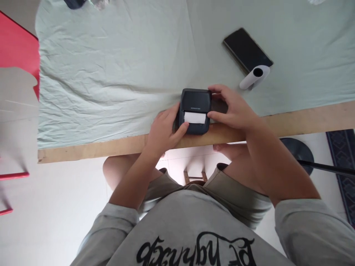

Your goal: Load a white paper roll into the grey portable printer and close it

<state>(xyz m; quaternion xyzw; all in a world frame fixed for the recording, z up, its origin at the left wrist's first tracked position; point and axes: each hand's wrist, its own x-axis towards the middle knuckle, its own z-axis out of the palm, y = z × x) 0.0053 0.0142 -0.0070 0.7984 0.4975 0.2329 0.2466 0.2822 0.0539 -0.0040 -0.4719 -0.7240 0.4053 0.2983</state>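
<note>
Grey shirt cloth point(188, 218), its black lettering upside down and cut off by the bottom of the view, lies nearest the camera. From the left, a red panel point(19, 48) is cut off beside the left edge of the cloth-covered worktop point(124, 55). Near the worktop's far left corner, a dark object point(74, 3) and a clear, crinkled item point(100, 3) are both too cropped to identify. At the middle of the near edge, the left hand point(165, 129) grips the left side of a black device point(196, 100), thumb on its lower front, some fingertips hidden by its side. The device reaches over the bare wooden strip, a white paper slip point(195, 118) lying across its front; the small print above is unreadable. The right hand point(234, 107) holds the device's right side, thumb and forefinger parted, the other fingers partly hidden. Farther right and toward the far edge lies a dark-screened phone point(246, 50), its near end partly covered by a white roll point(254, 77). Off the near edge, a round black base point(298, 149) is partly hidden by the right arm, and a dark patterned rug point(344, 159) is cut off at right.
</note>
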